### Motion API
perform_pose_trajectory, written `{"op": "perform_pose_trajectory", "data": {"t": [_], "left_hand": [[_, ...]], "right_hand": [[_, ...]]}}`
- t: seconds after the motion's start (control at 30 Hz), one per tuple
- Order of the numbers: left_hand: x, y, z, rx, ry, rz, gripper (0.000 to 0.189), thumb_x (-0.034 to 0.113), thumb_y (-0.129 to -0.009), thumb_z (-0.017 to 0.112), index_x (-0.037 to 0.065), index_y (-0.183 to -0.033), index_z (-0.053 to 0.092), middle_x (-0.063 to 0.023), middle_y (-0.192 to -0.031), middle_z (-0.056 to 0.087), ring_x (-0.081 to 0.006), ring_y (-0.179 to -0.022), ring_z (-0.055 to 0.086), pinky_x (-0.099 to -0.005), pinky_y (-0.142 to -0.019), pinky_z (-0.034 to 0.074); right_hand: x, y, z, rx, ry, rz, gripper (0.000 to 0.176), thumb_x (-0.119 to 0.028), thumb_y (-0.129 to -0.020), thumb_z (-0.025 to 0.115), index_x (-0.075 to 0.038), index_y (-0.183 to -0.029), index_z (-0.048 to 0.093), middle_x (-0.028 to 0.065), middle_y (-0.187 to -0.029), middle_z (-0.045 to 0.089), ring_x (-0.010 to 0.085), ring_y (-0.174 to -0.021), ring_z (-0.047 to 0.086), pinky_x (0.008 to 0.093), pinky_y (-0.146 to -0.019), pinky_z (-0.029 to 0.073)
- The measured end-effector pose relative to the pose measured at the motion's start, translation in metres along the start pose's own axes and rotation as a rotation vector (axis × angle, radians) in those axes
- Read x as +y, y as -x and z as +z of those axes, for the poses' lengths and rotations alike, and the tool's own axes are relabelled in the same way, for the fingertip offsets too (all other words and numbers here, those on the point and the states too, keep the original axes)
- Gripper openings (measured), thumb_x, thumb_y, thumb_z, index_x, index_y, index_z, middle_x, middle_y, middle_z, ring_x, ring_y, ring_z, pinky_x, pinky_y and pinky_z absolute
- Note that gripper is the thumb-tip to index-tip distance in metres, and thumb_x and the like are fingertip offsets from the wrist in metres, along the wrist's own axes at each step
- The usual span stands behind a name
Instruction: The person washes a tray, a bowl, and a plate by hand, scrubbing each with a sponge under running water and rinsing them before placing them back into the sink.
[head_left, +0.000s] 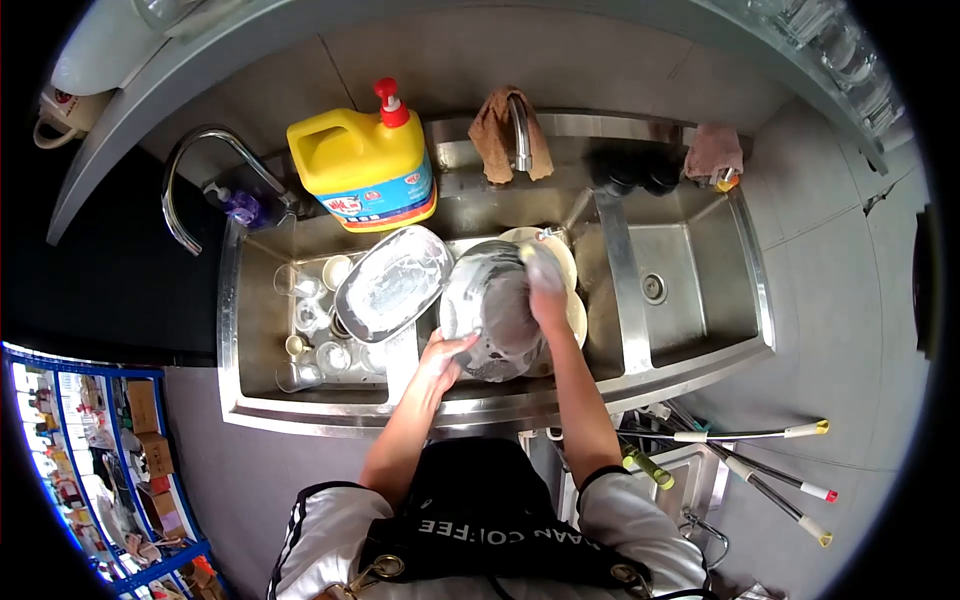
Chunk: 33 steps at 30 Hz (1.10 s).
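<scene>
Over the middle of the steel sink, a round metal bowl (508, 311) with soapy streaks is tilted toward me. My left hand (446, 357) grips its lower left rim, thumb on the rim. Against the bowl's upper right side is my right hand (544, 283), blurred, its fingers closed round a pale, soapy thing too smeared to name. A foam-covered oval tray (395, 284) leans left of the bowl. Pale plates (577, 317) show partly behind the bowl on its right. Several glasses (333, 356) and small cups (337, 271) stand in the left basin.
Behind the sink are a yellow soap jug (364, 165) with a red pump, a faucet (521, 135) draped with a brown cloth, and a curved faucet (178, 190) at left. A pink cloth (713, 152) hangs at right. Mop handles (770, 478) lie to the lower right.
</scene>
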<state>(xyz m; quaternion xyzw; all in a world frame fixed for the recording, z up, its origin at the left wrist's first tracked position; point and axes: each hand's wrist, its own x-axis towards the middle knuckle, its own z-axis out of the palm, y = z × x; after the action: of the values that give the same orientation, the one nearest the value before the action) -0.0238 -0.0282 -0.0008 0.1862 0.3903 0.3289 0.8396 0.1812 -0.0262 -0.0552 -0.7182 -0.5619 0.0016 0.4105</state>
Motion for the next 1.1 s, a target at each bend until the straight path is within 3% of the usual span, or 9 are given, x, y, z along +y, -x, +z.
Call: {"op": "perform_pose_trajectory", "data": {"t": [0.07, 0.13, 0.23, 0.33, 0.37, 0.5, 0.63, 0.97, 1.1], "left_hand": [[0.001, -0.007, -0.01, -0.014, 0.112, 0.029, 0.039, -0.005, -0.067, 0.059, 0.0, -0.103, 0.049, -0.0079, -0.092, 0.056, -0.0179, -0.087, 0.054, -0.0308, -0.081, 0.041], [-0.005, -0.028, -0.028, -0.096, 0.172, 0.031, 0.046, -0.002, -0.069, 0.059, 0.003, -0.112, 0.043, -0.0108, -0.105, 0.052, -0.0245, -0.096, 0.051, -0.0397, -0.088, 0.038], [-0.014, -0.037, -0.028, -0.158, 0.245, -0.031, 0.047, 0.002, -0.07, 0.06, 0.002, -0.114, 0.041, -0.0126, -0.107, 0.051, -0.0269, -0.102, 0.047, -0.0434, -0.093, 0.031], [-0.02, -0.034, -0.027, -0.18, 0.268, -0.126, 0.05, 0.001, -0.069, 0.06, 0.002, -0.114, 0.041, -0.0113, -0.107, 0.051, -0.0262, -0.101, 0.047, -0.0434, -0.091, 0.032], [-0.018, -0.029, -0.025, -0.189, 0.178, -0.119, 0.051, 0.001, -0.067, 0.061, 0.003, -0.113, 0.042, -0.0109, -0.107, 0.051, -0.0259, -0.101, 0.048, -0.043, -0.09, 0.033], [0.001, -0.031, -0.049, -0.399, 0.304, -0.114, 0.047, 0.008, -0.064, 0.061, 0.005, -0.109, 0.048, -0.0108, -0.1, 0.055, -0.0268, -0.096, 0.051, -0.0427, -0.087, 0.037], [0.058, -0.047, -0.028, -0.43, -0.124, -0.128, 0.04, 0.003, -0.07, 0.058, -0.004, -0.107, 0.046, -0.0141, -0.098, 0.056, -0.0224, -0.089, 0.056, -0.0362, -0.08, 0.045], [0.107, -0.048, 0.066, -0.646, -0.881, 0.127, 0.032, -0.007, -0.062, 0.066, -0.005, -0.092, 0.056, -0.0094, -0.083, 0.061, -0.0118, -0.076, 0.058, -0.023, -0.07, 0.046], [0.094, -0.063, 0.048, -0.61, -0.865, 0.087, 0.029, -0.002, -0.065, 0.065, -0.005, -0.093, 0.058, -0.0087, -0.083, 0.062, -0.0115, -0.076, 0.057, -0.0226, -0.071, 0.045]], "right_hand": [[0.015, 0.021, 0.013, 0.021, -0.386, 0.267, 0.029, -0.022, -0.076, 0.051, -0.001, -0.096, 0.052, 0.0141, -0.091, 0.055, 0.0296, -0.09, 0.05, 0.0356, -0.08, 0.039], [-0.002, 0.038, 0.003, 0.061, -0.757, 0.945, 0.031, -0.024, -0.081, 0.049, -0.002, -0.104, 0.05, 0.0075, -0.099, 0.054, 0.0197, -0.096, 0.049, 0.0315, -0.081, 0.04], [-0.003, 0.068, 0.009, 0.153, -1.627, 1.171, 0.033, -0.021, -0.079, 0.05, -0.005, -0.108, 0.047, 0.0049, -0.099, 0.053, 0.0187, -0.092, 0.05, 0.0359, -0.081, 0.04], [0.014, 0.073, -0.004, 0.115, -1.737, 1.149, 0.033, -0.016, -0.078, 0.05, -0.006, -0.109, 0.047, 0.0033, -0.1, 0.053, 0.0138, -0.087, 0.052, 0.0315, -0.063, 0.048], [-0.01, 0.057, -0.03, 0.15, -1.64, 1.147, 0.032, -0.019, -0.074, 0.055, -0.007, -0.104, 0.049, -0.0016, -0.084, 0.053, 0.0034, -0.042, 0.039, 0.0142, -0.026, 0.021], [0.002, 0.036, -0.056, 0.138, -1.433, 1.16, 0.036, -0.011, -0.069, 0.059, -0.004, -0.103, 0.049, 0.0022, -0.087, 0.055, 0.0025, -0.05, 0.042, 0.0134, -0.028, 0.024], [0.028, 0.012, -0.073, -0.065, -1.485, 0.968, 0.043, -0.002, -0.063, 0.06, 0.0, -0.105, 0.047, 0.0084, -0.088, 0.056, 0.0172, -0.084, 0.055, 0.0276, -0.077, 0.041], [-0.026, -0.09, -0.104, -0.811, -1.038, 0.662, 0.041, -0.001, -0.059, 0.066, 0.002, -0.096, 0.05, 0.0076, -0.08, 0.056, 0.012, -0.066, 0.056, 0.0208, -0.053, 0.044], [-0.025, -0.095, -0.09, -0.739, -0.896, 0.724, 0.03, -0.011, -0.067, 0.063, 0.002, -0.093, 0.052, 0.007, -0.076, 0.057, 0.0109, -0.064, 0.054, 0.0228, -0.053, 0.043]]}}
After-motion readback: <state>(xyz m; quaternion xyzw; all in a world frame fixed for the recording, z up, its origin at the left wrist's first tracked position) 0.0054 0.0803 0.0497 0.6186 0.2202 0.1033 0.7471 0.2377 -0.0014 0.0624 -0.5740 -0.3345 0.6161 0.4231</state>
